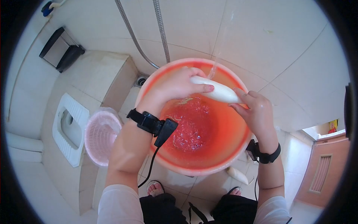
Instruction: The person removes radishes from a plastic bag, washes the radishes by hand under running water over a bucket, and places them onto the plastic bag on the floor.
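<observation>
A long white vegetable, like a radish, is held above a large orange-red basin. My left hand is wrapped round its left end, thumb on the near side. At its right end, my right hand pinches the tip between thumb and fingers. Clear water runs down just behind the vegetable into the basin, where the water's surface is rippled and bubbly. Some pale green scraps float there. Each wrist wears a black strap with a device and a cable.
A pink basket stands left of the basin, near a squat toilet. Another white vegetable lies on the floor at the basin's lower right. Metal hoses hang behind. A black-framed bin sits on the left ledge.
</observation>
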`<state>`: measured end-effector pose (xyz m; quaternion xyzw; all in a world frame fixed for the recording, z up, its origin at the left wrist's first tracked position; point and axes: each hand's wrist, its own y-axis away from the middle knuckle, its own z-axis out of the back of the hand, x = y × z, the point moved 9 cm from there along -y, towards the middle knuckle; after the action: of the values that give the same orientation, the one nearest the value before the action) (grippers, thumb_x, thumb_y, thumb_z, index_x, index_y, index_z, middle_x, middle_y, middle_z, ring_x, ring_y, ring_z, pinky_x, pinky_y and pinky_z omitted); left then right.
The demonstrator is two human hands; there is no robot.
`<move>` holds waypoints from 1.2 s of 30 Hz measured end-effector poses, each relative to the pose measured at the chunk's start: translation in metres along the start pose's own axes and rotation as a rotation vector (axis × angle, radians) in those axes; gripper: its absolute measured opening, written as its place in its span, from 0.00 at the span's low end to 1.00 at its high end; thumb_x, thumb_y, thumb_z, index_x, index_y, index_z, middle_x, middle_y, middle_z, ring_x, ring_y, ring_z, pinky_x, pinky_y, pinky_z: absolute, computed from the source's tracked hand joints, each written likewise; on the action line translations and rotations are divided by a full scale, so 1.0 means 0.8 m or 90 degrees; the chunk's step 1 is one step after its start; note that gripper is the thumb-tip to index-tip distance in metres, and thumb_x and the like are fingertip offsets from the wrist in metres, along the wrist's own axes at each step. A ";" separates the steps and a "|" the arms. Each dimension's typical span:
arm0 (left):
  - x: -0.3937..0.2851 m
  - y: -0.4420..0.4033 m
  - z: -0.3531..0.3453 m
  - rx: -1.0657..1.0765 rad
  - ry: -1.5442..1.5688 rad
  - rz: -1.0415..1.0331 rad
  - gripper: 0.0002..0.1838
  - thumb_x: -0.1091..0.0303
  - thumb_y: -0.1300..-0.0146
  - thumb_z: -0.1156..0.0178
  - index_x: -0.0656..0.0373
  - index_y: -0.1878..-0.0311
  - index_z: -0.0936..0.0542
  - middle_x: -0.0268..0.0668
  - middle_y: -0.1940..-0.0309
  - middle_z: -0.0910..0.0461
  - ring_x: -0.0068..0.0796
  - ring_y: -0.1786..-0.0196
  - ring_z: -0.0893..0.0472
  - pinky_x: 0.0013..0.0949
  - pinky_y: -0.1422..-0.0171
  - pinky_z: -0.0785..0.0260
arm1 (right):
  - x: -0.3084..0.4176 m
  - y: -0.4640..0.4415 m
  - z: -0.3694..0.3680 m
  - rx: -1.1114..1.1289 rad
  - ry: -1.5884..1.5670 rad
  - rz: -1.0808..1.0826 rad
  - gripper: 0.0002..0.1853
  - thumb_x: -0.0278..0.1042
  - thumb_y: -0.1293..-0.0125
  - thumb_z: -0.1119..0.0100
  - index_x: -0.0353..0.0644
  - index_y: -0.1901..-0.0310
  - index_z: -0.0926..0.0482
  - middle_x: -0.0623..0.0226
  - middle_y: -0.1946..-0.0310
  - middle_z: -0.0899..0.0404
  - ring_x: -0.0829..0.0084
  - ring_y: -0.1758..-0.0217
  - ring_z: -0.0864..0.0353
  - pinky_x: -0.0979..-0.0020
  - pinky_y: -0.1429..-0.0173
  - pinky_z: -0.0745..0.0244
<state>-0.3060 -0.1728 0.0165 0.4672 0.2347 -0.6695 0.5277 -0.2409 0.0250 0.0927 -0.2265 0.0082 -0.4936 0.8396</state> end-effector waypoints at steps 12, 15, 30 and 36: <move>-0.026 0.007 0.004 0.000 0.005 -0.209 0.29 0.59 0.41 0.23 0.63 0.39 0.20 0.41 0.42 0.21 0.32 0.39 0.22 0.34 0.32 0.31 | -0.007 0.003 0.014 0.052 -0.191 -0.060 0.16 0.30 0.36 0.30 0.39 0.48 0.17 0.53 0.64 0.19 0.52 0.62 0.18 0.60 0.57 0.23; -0.009 0.005 -0.010 0.042 -0.046 0.007 0.31 0.58 0.41 0.23 0.64 0.39 0.20 0.41 0.46 0.18 0.31 0.42 0.20 0.33 0.33 0.29 | 0.007 0.002 0.015 0.068 -0.149 -0.034 0.16 0.29 0.37 0.30 0.38 0.47 0.17 0.53 0.63 0.19 0.52 0.62 0.18 0.59 0.56 0.23; -0.011 0.004 0.001 0.093 0.073 -0.170 0.29 0.70 0.36 0.29 0.61 0.32 0.24 0.36 0.41 0.19 0.24 0.38 0.22 0.30 0.32 0.30 | -0.015 0.005 0.019 0.038 -0.158 -0.067 0.19 0.30 0.36 0.31 0.41 0.43 0.18 0.53 0.68 0.23 0.55 0.66 0.20 0.59 0.58 0.24; -0.009 -0.001 -0.009 0.069 0.045 -0.119 0.30 0.72 0.36 0.29 0.62 0.31 0.25 0.37 0.39 0.20 0.26 0.36 0.23 0.31 0.30 0.31 | -0.016 0.007 0.020 0.028 -0.139 -0.064 0.19 0.30 0.36 0.31 0.41 0.43 0.17 0.54 0.68 0.23 0.56 0.67 0.21 0.61 0.59 0.25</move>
<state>-0.3039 -0.1635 0.0198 0.4947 0.2590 -0.7103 0.4285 -0.2391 0.0436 0.1024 -0.2605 -0.1058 -0.5072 0.8147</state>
